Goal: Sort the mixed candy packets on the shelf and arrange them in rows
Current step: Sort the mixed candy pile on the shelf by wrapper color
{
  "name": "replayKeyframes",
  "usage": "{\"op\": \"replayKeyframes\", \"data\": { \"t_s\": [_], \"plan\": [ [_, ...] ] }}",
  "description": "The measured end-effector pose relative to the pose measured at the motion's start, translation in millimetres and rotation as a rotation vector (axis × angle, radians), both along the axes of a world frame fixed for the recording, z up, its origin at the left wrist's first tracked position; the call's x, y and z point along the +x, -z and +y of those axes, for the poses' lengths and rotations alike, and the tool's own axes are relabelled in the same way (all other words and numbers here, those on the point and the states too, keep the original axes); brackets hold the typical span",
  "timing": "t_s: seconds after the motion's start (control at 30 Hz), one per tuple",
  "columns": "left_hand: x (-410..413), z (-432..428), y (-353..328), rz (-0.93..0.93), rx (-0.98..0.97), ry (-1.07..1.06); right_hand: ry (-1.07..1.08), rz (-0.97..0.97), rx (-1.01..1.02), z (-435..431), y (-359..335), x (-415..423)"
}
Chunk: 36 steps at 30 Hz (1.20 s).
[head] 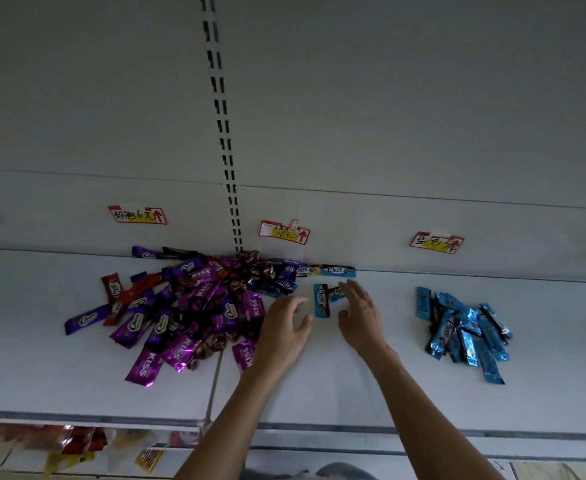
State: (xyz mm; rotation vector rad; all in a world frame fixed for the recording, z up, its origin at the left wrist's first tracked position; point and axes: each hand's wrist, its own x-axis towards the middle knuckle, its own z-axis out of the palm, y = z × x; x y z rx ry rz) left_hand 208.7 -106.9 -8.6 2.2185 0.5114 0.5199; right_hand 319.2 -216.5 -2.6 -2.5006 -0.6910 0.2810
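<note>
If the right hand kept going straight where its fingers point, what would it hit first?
Probably the blue Choco packet lying crosswise at its fingertips; the right hand may already touch it, depth is unclear.

I had both hands over the white shelf (353, 393). My left hand (284, 327) hovered with loose fingers (293, 302), and my right hand (360, 317) was spread flat beside it. A blue Choco packet (322, 301) lay between them, toward twelve o'clock. At nine o'clock from the hands sprawled the mixed pile (194, 306) of purple, red and blue packets. At three o'clock, well apart, sat a heap of blue packets (464, 330). Handwritten price tags (284, 232) hung on the back panel at twelve.
</note>
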Motion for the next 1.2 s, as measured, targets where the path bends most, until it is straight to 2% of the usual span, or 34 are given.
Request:
{"op": "replayKeyframes", "data": {
  "t_s": [0.1,0.2,0.3,0.37,0.57,0.67,0.77,0.9,1.1,1.2],
  "plan": [
    [24,-6,8,0.061,0.147,-0.008,-0.067,-0.039,-0.043,3,-4,20],
    [40,-3,16,0.156,0.315,-0.14,-0.143,-0.023,-0.119,11,-6,36],
    [43,1,19,0.339,0.351,-0.226,-0.197,-0.059,-0.227,14,-4,43],
    [40,3,23,0.384,0.354,-0.216,-0.19,-0.081,-0.209,11,-1,43],
    [26,6,15,0.335,0.386,-0.036,-0.103,-0.03,-0.059,6,2,34],
    [26,16,13,0.319,0.328,0.022,-0.136,-0.027,-0.139,13,0,26],
    [30,22,11,0.353,0.312,0.02,-0.189,-0.042,-0.148,17,0,17],
    [26,27,4,0.38,0.48,-0.064,-0.212,-0.071,-0.185,18,-4,11],
    [17,26,7,0.306,0.525,-0.075,-0.21,-0.086,-0.238,18,-6,5],
    [18,26,8,0.341,0.58,-0.059,-0.216,-0.046,-0.231,18,-6,7]
  ]
}}
